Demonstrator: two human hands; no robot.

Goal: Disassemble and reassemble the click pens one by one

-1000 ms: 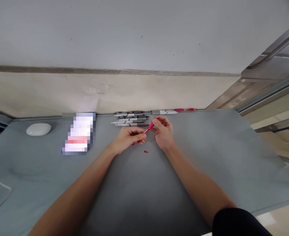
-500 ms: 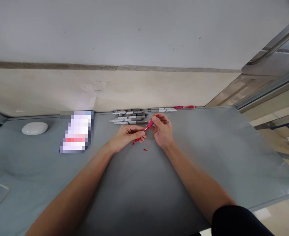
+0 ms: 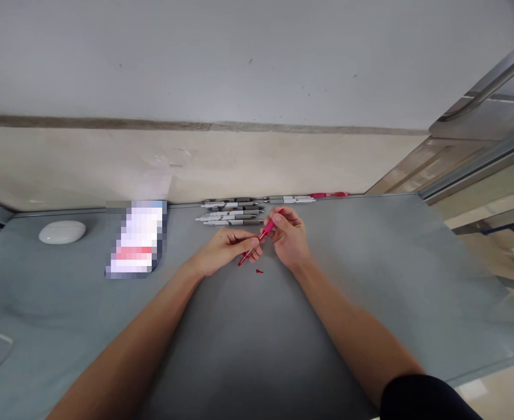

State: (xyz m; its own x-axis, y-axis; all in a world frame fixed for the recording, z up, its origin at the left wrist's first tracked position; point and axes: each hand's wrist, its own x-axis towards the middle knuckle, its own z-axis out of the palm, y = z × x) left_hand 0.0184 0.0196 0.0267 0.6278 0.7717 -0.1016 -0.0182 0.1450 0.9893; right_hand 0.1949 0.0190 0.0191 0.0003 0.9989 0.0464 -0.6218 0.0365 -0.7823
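Note:
Between my two hands a red pen point(image 3: 266, 230) slants from lower left to upper right. My left hand point(image 3: 228, 249) pinches its thinner lower part between thumb and fingers. My right hand point(image 3: 290, 236) is closed around the thicker pink-red upper end. Whether the pen is in one piece at the middle, I cannot tell. Just below the hands, a small red pen clip point(image 3: 259, 271) lies loose on the grey tabletop point(image 3: 257, 344). Behind my hands several white and grey pens point(image 3: 233, 214) lie side by side.
Against the wall lie another white-grey pen point(image 3: 289, 199) and a second red pen point(image 3: 329, 195). To the left are a phone with a blurred screen point(image 3: 136, 239) and a white computer mouse point(image 3: 62, 232). A pale cable point(image 3: 9, 344) curves at the left edge.
The pen is still held in both hands, its lower part now showing a little differently below my left fingers. The whole view has shifted down slightly.

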